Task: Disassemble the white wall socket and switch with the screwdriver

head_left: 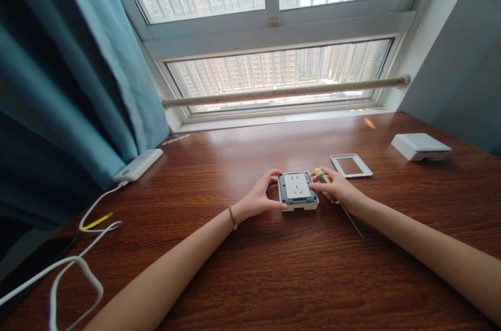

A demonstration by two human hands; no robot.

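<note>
A wall socket (pixel 296 187) with a white face and a grey frame sits on a white mounting box (pixel 306 207) in the middle of the table. My left hand (pixel 263 196) grips the left side of the socket, thumb at the near corner and fingers at the far one. In my right hand (pixel 340 191) is a screwdriver (pixel 322 176) with a yellow and black handle. Its thin shaft points down to the right, toward me. Fingertips of that hand also touch the socket's right edge.
A white cover frame (pixel 352 165) lies behind my right hand. Farther right stands a white box-shaped unit (pixel 421 146). On the left are a white power bank (pixel 139 165), its looping white cable (pixel 88 260) and a yellow strip (pixel 97 221). Blue curtains (pixel 97 59) hang beside the window.
</note>
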